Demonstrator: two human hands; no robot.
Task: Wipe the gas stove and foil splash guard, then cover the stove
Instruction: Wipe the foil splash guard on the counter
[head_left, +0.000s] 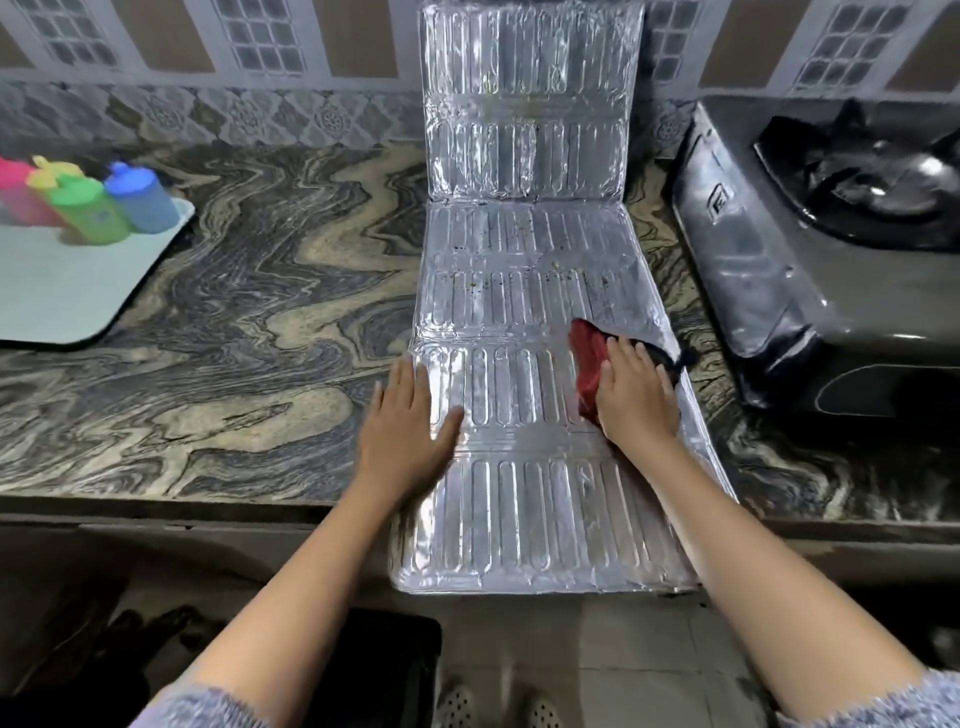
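Head cam looks straight down at the counter (234, 338), with the foil guard (524, 312) laid out in the middle. Its far panel stands up against the tiled wall, the other panels lie flat on the counter, and the near end sticks out past the counter's front edge. You can see little dark specks scattered over the panel just past the hands. Left hand (405, 431) is flat on the guard's left edge, fingers straight and spread, palm down, not gripping anything, partly on the counter too. Right hand (636, 400) sits on the right side of the guard, pressing down on a red and black cloth (587, 358). Its fingers look pretty much straight on top of the cloth rather than curled round it, and the cloth pokes out on the left and far sides of the hand. Stove (810, 249) is off to the right, just beside the guard, uncovered, with a black burner (878, 187) showing on top. Way over on the left there's a pale tray (67, 280) holding a few bright bottles (140, 200) in pink, yellow, green and blue, a bit blurry.
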